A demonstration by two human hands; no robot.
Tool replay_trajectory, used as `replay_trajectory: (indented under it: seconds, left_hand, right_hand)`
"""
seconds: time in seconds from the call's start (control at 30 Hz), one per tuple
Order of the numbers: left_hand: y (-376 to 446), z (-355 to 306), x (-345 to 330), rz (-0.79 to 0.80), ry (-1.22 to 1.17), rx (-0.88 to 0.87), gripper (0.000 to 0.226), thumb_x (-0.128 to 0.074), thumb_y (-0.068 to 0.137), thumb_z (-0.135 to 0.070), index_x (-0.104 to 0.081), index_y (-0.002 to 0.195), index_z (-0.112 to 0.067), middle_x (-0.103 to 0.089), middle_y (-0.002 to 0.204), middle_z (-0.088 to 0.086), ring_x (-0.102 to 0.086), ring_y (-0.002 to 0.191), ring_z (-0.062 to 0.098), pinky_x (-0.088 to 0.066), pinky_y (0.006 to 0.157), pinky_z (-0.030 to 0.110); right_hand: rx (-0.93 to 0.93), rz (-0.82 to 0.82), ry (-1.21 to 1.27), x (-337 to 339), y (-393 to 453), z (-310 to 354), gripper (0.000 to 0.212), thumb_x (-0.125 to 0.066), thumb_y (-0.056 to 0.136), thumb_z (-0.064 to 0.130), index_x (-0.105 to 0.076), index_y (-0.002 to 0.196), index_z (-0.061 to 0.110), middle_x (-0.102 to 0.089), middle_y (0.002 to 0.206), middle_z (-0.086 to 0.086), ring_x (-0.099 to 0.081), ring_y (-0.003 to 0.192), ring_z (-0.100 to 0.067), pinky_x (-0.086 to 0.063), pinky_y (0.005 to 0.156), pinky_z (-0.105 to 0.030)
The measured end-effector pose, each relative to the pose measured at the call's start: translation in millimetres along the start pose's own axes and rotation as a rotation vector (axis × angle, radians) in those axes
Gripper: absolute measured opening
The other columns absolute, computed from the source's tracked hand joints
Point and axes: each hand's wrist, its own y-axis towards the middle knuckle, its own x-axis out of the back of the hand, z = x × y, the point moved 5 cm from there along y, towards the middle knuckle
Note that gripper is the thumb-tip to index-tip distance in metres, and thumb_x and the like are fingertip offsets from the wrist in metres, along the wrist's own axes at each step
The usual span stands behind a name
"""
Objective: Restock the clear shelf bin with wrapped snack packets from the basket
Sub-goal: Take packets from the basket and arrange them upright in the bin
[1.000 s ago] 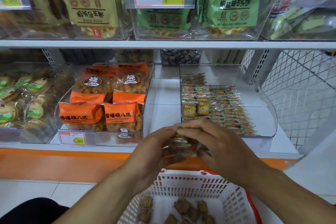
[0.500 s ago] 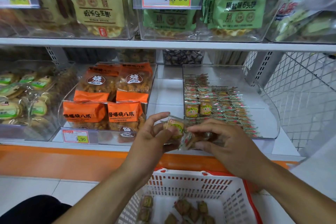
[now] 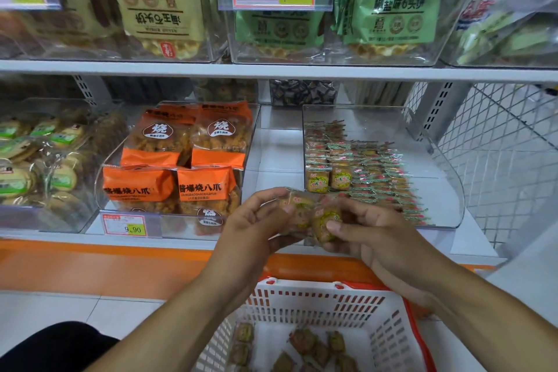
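Small clear-wrapped snack packets (image 3: 311, 216) with yellow-green labels are held between both hands, just in front of the clear shelf bin (image 3: 447, 190). My left hand (image 3: 256, 226) grips them from the left, thumb on top. My right hand (image 3: 377, 235) pinches them from the right. The bin holds rows of the same packets (image 3: 362, 172) along its left and middle. Below the hands stands the white slotted basket (image 3: 317, 302) with a red rim, with several more packets (image 3: 305, 344) on its bottom.
A clear bin of orange snack bags (image 3: 181, 166) stands left of the target bin, with a price tag (image 3: 125, 225) at its front. Round green-labelled cakes (image 3: 36, 166) fill the far-left bin. An upper shelf (image 3: 271, 69) carries bins overhead. Wire mesh (image 3: 498, 145) closes the right side.
Both hands rose from just above the basket rim toward the bin front with the packets. The packets now face up, their labels showing.
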Motion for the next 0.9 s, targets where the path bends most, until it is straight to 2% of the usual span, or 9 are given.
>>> replay_trajectory:
  seconds: [0.1,0.23,0.37,0.53,0.63,0.73,0.77,0.83,0.9]
  left_hand:
    - [1,1,0,0.002,-0.002,-0.012,0.034,-0.069,0.083,-0.021,-0.069,0.116,-0.013,-0.075,0.108,0.018,-0.073,0.091,0.027,-0.060,0.077,0.033]
    - [0,5,-4,0.006,0.022,-0.040,0.037,-0.067,0.084,-0.018,-0.067,0.121,-0.016,-0.074,0.114,0.015,-0.072,0.094,0.025,-0.061,0.081,0.034]
    - [-2,9,-14,0.025,0.085,-0.090,0.042,-0.062,0.089,-0.013,-0.060,0.131,-0.019,-0.075,0.109,0.005,-0.072,0.098,0.016,-0.057,0.081,0.026]
    - [0,8,-32,0.051,0.296,-0.174,0.039,-0.044,0.106,-0.006,-0.058,0.134,-0.031,-0.072,0.122,-0.008,-0.066,0.116,0.010,-0.051,0.090,0.016]
    - [11,9,-48,0.091,0.402,-0.148,0.043,-0.043,0.108,-0.010,-0.052,0.141,-0.035,-0.068,0.123,-0.025,-0.062,0.117,-0.005,-0.048,0.088,0.008]
    - [29,17,-66,0.139,0.507,-0.067,0.048,-0.049,0.106,-0.017,-0.041,0.140,-0.051,-0.062,0.116,-0.043,-0.055,0.116,-0.018,-0.045,0.098,0.010]
    - [35,20,-72,0.161,0.555,-0.049,0.052,-0.051,0.106,-0.019,-0.037,0.141,-0.054,-0.064,0.112,-0.041,-0.057,0.110,-0.018,-0.047,0.094,0.010]
    - [45,23,-85,0.187,0.706,-0.039,0.059,-0.054,0.104,-0.022,-0.029,0.141,-0.060,-0.063,0.106,-0.033,-0.059,0.094,-0.021,-0.048,0.073,0.002]
    - [54,25,-96,0.175,0.808,-0.057,0.057,-0.055,0.101,-0.021,-0.031,0.133,-0.062,-0.060,0.114,-0.023,-0.063,0.093,-0.010,-0.052,0.067,0.010]
  right_hand:
    - [-0.058,-0.008,0.061,-2,0,-1,0.031,-0.074,0.073,0.009,-0.079,0.104,0.011,-0.075,0.109,-0.019,-0.074,0.092,-0.027,-0.060,0.072,-0.027]
    - [-0.065,-0.030,-0.083,-4,-3,-2,0.028,-0.070,0.080,0.022,-0.080,0.106,0.018,-0.076,0.110,-0.014,-0.074,0.099,-0.024,-0.059,0.082,-0.034]
    - [-0.082,0.025,-0.073,-12,-6,-7,0.034,-0.068,0.084,0.024,-0.074,0.117,0.013,-0.075,0.116,-0.009,-0.070,0.111,-0.024,-0.059,0.086,-0.033]
    - [-0.103,0.122,0.051,-7,2,9,0.052,-0.074,0.078,0.003,-0.065,0.128,0.013,-0.072,0.114,-0.016,-0.071,0.105,-0.033,-0.061,0.080,-0.037]
    - [-0.145,0.152,0.050,10,11,24,0.059,-0.070,0.075,-0.012,-0.062,0.129,0.010,-0.070,0.115,-0.022,-0.072,0.102,-0.035,-0.061,0.077,-0.038]
    - [-0.055,-0.084,0.010,42,35,37,0.061,-0.067,0.073,-0.017,-0.061,0.129,0.007,-0.071,0.116,-0.024,-0.073,0.097,-0.031,-0.061,0.072,-0.033]
    - [-0.003,-0.214,-0.052,55,45,41,0.060,-0.068,0.075,-0.017,-0.060,0.129,0.008,-0.071,0.116,-0.023,-0.073,0.095,-0.029,-0.060,0.070,-0.032]
    - [0.105,-0.456,-0.304,82,62,52,0.055,-0.076,0.076,-0.010,-0.060,0.123,0.014,-0.074,0.107,-0.010,-0.072,0.090,-0.021,-0.058,0.072,-0.029]
    - [0.143,-0.576,-0.513,104,81,59,0.054,-0.084,0.073,0.001,-0.057,0.116,0.020,-0.070,0.099,0.005,-0.068,0.088,-0.013,-0.053,0.075,-0.027]
